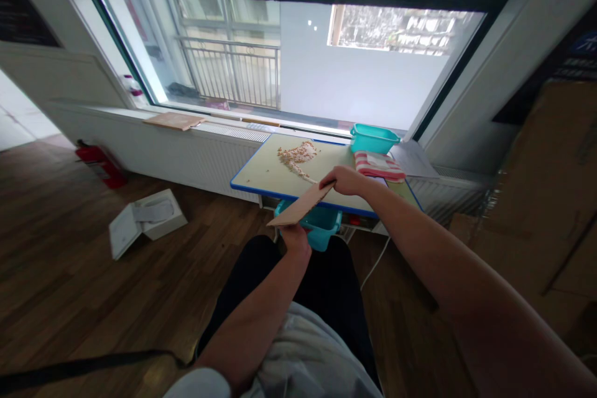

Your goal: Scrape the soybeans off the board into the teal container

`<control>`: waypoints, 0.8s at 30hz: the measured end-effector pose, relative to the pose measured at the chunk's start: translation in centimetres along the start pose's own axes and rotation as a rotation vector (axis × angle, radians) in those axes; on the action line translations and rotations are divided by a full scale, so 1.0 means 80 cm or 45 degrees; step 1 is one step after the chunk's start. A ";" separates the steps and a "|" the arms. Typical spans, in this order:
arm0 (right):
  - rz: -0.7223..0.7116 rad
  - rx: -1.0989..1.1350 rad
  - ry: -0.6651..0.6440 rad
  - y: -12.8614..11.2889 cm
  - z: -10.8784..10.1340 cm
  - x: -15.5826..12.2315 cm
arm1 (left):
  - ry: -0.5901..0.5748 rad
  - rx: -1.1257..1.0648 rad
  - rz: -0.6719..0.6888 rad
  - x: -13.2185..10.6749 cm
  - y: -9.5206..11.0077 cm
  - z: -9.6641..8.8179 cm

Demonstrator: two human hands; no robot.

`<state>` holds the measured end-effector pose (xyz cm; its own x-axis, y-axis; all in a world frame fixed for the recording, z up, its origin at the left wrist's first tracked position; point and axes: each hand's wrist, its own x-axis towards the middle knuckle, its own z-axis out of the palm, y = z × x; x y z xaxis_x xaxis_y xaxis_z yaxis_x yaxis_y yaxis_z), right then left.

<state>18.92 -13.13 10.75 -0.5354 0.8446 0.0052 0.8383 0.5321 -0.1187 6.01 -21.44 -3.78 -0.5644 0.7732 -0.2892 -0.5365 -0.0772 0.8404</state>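
A flat piece of cardboard (303, 204) is held at a slant between my two hands. My right hand (342, 181) grips its upper right end, near the front edge of the desk. At its lower left end, my left hand (295, 237) closes on it from below, the fingers partly hidden. Under the cardboard, in front of the desk, a turquoise basin (323, 228) sits by my knees, its inside mostly hidden. Small tan and whitish bits (298, 155) lie heaped on the desktop, with a trail running toward the cardboard.
The cream desk (254, 179) has a blue edge. A second turquoise basin (374, 138) and a red-striped towel (379, 166) rest at its right. An open white box (161, 214) and a fire extinguisher (100, 163) are on the floor at left; cardboard boxes (541, 199) stand at right.
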 end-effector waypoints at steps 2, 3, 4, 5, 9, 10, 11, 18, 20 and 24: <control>0.007 -0.006 0.006 -0.001 -0.002 0.000 | -0.032 -0.012 -0.057 -0.001 0.002 0.000; 0.005 -0.010 0.009 -0.002 -0.002 0.001 | -0.036 -0.015 -0.075 -0.002 0.004 -0.001; 0.000 -0.016 0.013 -0.002 -0.003 0.003 | -0.038 -0.018 -0.089 -0.003 0.007 -0.001; -0.013 -0.024 0.019 -0.002 -0.004 0.004 | -0.040 -0.023 -0.103 -0.003 0.010 -0.002; -0.139 -0.011 0.089 -0.001 -0.007 0.012 | -0.030 -0.067 -0.172 -0.003 0.024 -0.005; -0.180 0.010 0.117 -0.001 -0.009 0.015 | -0.028 -0.084 -0.187 -0.002 0.027 -0.007; -0.216 0.038 0.148 0.000 -0.012 0.019 | -0.035 -0.101 -0.196 -0.001 0.029 -0.009; -0.341 0.245 0.389 -0.013 -0.029 0.117 | -0.014 -0.123 -0.289 0.019 0.025 -0.023; -0.310 0.254 0.411 -0.026 -0.021 0.168 | -0.016 -0.125 -0.278 0.025 0.020 -0.025; -0.264 0.186 0.438 -0.061 0.008 0.260 | 0.003 -0.134 -0.256 0.038 0.011 -0.029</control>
<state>3.63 1.84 10.81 -0.6047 0.7043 0.3720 0.6800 0.6996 -0.2192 2.38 -20.63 -4.96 -0.4407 0.7782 -0.4474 -0.7008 0.0132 0.7132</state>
